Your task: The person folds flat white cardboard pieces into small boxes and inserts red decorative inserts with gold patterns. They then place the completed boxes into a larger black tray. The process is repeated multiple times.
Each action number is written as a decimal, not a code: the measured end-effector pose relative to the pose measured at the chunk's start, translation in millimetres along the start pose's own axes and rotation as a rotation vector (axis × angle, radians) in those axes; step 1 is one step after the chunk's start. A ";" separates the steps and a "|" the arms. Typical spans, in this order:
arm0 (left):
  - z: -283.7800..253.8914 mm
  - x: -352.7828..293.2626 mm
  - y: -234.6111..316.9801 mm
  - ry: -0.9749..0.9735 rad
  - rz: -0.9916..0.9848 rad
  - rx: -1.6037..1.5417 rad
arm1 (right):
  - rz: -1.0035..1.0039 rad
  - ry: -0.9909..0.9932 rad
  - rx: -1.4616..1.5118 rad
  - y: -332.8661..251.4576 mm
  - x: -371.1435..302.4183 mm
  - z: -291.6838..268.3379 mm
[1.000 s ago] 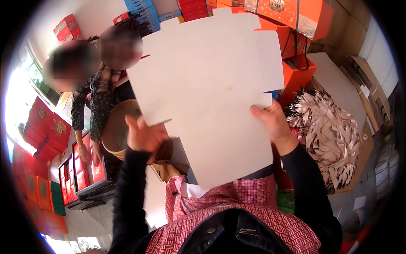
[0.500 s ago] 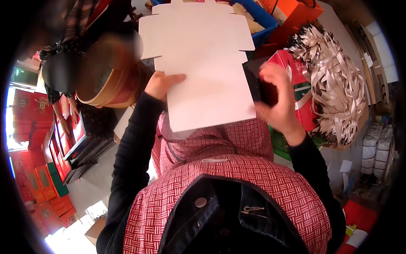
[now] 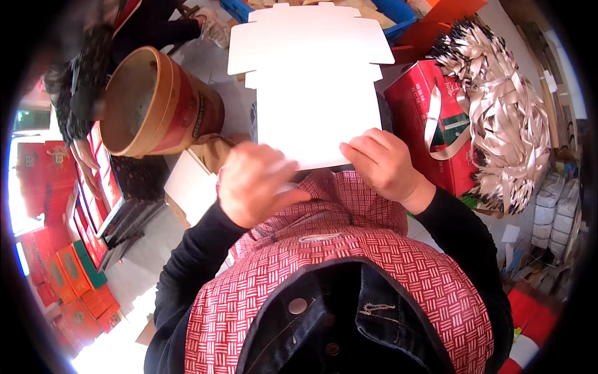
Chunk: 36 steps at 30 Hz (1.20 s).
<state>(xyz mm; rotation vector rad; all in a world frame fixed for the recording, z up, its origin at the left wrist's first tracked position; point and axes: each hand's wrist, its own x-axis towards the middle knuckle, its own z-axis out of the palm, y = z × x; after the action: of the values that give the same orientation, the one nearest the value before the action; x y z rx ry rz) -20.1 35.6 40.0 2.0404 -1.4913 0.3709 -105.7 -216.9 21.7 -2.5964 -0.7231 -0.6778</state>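
A flat white cardboard box blank (image 3: 317,93), with tabs and side flaps at its far end, lies in front of me over my lap. My right hand (image 3: 386,165) grips its near right corner with fingers curled in. By the near left corner is my left hand (image 3: 255,184), slightly blurred, with thumb and fingers apart and nothing seen between them. Whether its fingertips touch the cardboard edge I cannot tell. Below both hands spreads my red and white patterned apron (image 3: 349,249).
A round tan and red tub (image 3: 149,103) stands at the left, beside another person's arm (image 3: 84,149). To the right are a red gift box (image 3: 411,100) and a bundle of beige ribbons (image 3: 504,118). A blue crate (image 3: 398,28) sits at the far side.
My left hand has let go of the blank's left edge and moved nearer to me. My right hand has come in from the right onto the near right corner.
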 end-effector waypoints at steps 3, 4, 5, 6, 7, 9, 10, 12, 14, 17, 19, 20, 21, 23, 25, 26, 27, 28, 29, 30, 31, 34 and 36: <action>31.8 -15.4 -6.0 0.067 0.032 0.094 | 0.002 -0.006 -0.002 0.6 -2.0 3.3; 33.6 -17.9 -7.0 0.062 0.038 0.095 | 0.007 -0.003 -0.010 -0.3 -3.8 3.7; 34.7 -18.7 -7.3 0.057 0.044 0.094 | 0.007 0.009 0.011 -0.6 -5.7 3.8; 37.6 -17.7 -7.9 0.061 0.050 0.093 | 0.001 0.016 0.026 2.0 -7.4 2.0; 39.1 -18.8 -8.3 0.051 0.036 0.083 | -0.004 0.023 0.041 4.3 -9.6 -0.1; 40.7 -23.6 -7.7 0.031 0.010 0.058 | 0.007 0.046 0.022 6.5 -22.0 -2.0; 39.9 -21.4 -6.3 0.018 -0.005 0.041 | 0.013 0.055 0.010 7.7 -27.6 -2.5; 46.5 -23.8 -7.5 0.044 -0.039 0.024 | 0.035 0.043 0.029 9.6 -33.1 -2.5; 49.0 -22.9 -5.4 0.030 -0.102 0.006 | 0.072 0.029 0.050 8.9 -34.8 -3.5; 46.0 -17.9 -2.0 -0.047 -0.239 -0.030 | 0.138 -0.014 0.098 7.7 -27.0 -4.8; 46.1 -15.5 -4.9 -0.135 -0.232 0.010 | 0.183 -0.074 0.124 7.4 -22.3 -6.8; 46.2 -14.3 -6.1 -0.178 -0.230 0.029 | 0.179 -0.097 0.079 5.5 -22.3 -5.4; 47.3 -12.1 -4.7 -0.172 -0.195 0.063 | 0.172 -0.119 0.035 2.7 -22.6 -3.0; 49.7 -5.3 0.5 -0.160 -0.127 0.132 | 0.133 -0.128 -0.040 -3.2 -20.1 1.6; 44.4 -0.5 0.8 -0.197 -0.084 0.119 | 0.083 -0.102 -0.100 -12.1 -14.4 7.8; 45.4 -0.8 -0.4 -0.198 -0.064 0.113 | 0.055 -0.075 -0.098 -14.2 -12.1 11.8; 45.9 -0.7 -1.3 -0.195 -0.042 0.106 | 0.059 -0.081 -0.063 -13.8 -10.4 12.7; 45.0 -0.7 -0.5 -0.194 -0.058 0.068 | 0.064 -0.087 -0.028 -12.9 -8.3 12.9; 43.5 -1.0 0.9 -0.193 -0.074 0.031 | 0.069 -0.093 0.006 -12.1 -6.3 12.7; 42.8 -1.1 2.0 -0.189 -0.092 -0.007 | 0.103 -0.108 0.080 -10.9 -3.9 10.6; 41.7 -0.6 2.2 -0.209 -0.155 -0.069 | 0.137 -0.123 0.155 -9.7 -1.1 7.4; 41.7 1.4 1.6 -0.232 -0.369 -0.280 | 0.221 -0.210 0.262 -4.4 0.7 11.0; 43.6 4.7 2.1 -0.239 -0.403 -0.227 | 0.255 -0.242 0.265 -2.8 1.8 13.2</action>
<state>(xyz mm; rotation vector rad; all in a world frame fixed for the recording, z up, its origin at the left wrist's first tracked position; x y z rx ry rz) -25.3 5.4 8.5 2.1841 -1.1461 -0.1997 -101.3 -207.9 12.4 -2.4848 -0.4959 -0.1799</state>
